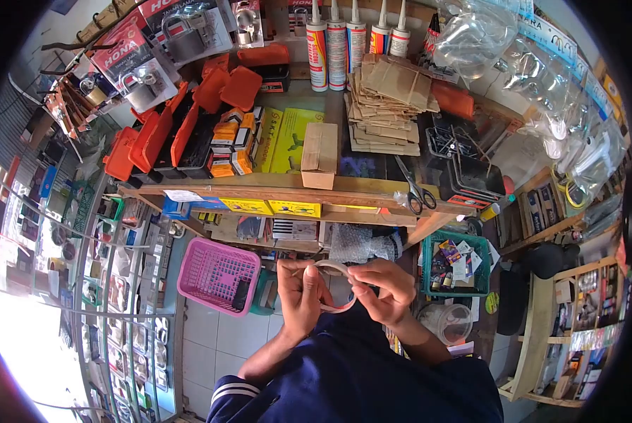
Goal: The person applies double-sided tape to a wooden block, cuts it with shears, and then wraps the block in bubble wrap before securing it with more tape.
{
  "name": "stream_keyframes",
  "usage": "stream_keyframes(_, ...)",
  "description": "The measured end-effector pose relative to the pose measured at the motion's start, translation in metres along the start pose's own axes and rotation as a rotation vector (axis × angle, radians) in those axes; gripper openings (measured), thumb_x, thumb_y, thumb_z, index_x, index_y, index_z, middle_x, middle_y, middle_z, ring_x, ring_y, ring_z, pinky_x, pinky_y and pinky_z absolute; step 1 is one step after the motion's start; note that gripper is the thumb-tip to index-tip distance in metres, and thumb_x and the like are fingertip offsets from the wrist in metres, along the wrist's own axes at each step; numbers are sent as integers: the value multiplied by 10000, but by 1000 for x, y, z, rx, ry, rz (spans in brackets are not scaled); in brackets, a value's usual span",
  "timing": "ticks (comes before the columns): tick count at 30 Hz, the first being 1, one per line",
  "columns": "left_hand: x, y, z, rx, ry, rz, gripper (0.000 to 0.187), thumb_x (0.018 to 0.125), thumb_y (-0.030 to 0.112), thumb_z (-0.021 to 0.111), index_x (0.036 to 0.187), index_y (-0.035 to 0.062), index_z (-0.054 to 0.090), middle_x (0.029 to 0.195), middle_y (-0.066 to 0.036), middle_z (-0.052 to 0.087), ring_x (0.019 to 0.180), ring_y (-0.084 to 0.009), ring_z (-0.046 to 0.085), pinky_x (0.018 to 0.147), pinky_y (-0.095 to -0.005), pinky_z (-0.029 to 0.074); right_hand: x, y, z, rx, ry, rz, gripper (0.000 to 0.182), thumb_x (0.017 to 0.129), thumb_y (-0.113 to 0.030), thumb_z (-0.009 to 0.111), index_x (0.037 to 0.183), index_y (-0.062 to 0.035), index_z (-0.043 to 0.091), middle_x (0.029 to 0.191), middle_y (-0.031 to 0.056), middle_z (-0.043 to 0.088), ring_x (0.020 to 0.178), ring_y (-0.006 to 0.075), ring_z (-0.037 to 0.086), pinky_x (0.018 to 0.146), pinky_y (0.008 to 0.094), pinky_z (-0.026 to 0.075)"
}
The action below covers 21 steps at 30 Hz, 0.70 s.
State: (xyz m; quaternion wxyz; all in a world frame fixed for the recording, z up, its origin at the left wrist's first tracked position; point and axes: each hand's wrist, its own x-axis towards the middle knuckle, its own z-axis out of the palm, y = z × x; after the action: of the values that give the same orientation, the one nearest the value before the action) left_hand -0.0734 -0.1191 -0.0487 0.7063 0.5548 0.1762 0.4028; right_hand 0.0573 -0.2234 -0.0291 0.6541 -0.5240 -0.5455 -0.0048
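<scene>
1. The left hand [300, 297] is raised in front of the chest, its forearm slanting up from the near left; the fingers are bent, with the thumb pointing upward.
2. The right hand [385, 290] is level with it, its forearm coming up from the near right; the wrist is bent inward, so that the two hands face each other.
3. Between them is a pale ring-shaped roll [336, 266], which looks like tape. The left fingers grasp its left side, and the right thumb and fingertips pinch its right side. Whether a loose end is being held is too small to tell.
4. The roll is on the near side of the counter [259, 191], held above the tiled floor [242, 331].
5. At the counter's near edge, beyond the hands, stands a small cardboard box [319, 151]. Scissors [416, 196] lie to its right, handles toward the near edge.
6. Farther back are a stack of flat brown cardboard [386, 106] and, behind it to the left, upright sealant tubes [336, 56]. Black boxes with orange lids [147, 141] stand at the left.
7. A pink basket [192, 282] is left of the left hand; a green basket [429, 271] is right of the right hand, with a clear round tub [456, 323] on its near side.
</scene>
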Motion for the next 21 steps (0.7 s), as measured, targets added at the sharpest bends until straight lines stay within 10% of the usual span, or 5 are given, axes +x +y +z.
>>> stream_keyframes(9,-4,-3,0,-157,4,-136,155,1092,173,470,1137,53,383,644,-35,454,431,-119,467,409,-259,438,-2,21,-16,206,-110,91,553,850,47,771,1354,10,547,932,196,751,832,244,744,750,345,598)
stream_keyframes(21,-9,-8,7,-206,78,-148,137,1103,184,441,1129,67,374,648,-45,434,405,-137,469,396,-262,426,-8,24,13,110,110,-58,365,845,227,635,969,-20,396,966,221,675,853,270,708,766,355,629)
